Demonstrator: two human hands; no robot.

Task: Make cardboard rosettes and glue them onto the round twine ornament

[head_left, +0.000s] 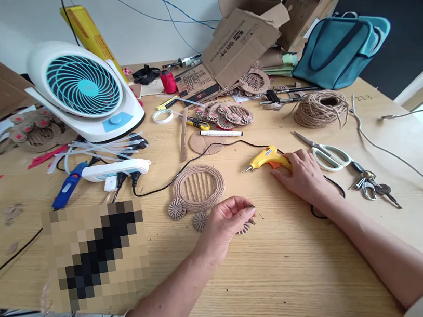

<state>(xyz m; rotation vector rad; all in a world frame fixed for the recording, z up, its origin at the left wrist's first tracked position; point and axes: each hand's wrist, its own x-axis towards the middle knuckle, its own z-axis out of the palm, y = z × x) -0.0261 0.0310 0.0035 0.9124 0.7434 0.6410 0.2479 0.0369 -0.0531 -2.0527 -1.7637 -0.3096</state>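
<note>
My right hand (308, 176) is wrapped over the handle of a yellow hot glue gun (266, 157), which lies on the table with its nozzle to the left. My left hand (224, 225) is closed in a pinch above the table; whatever its fingertips hold is too small to make out. Partly hidden beneath that hand is a pleated cardboard rosette (245, 227). Two more rosettes, one (200, 221) beside the left hand and one (177, 208) farther left, sit by a twine-wrapped ring (217, 181) with strands strung across its middle.
White-handled scissors (331, 156), keys (370, 186) and a twine ball (320, 109) are at the right. A cardboard disc (209, 142) and marker (221, 133) lie beyond the ring. A power strip (116, 169), blue tool (69, 186) and fan (83, 87) stand left. The glue gun's cord crosses the table.
</note>
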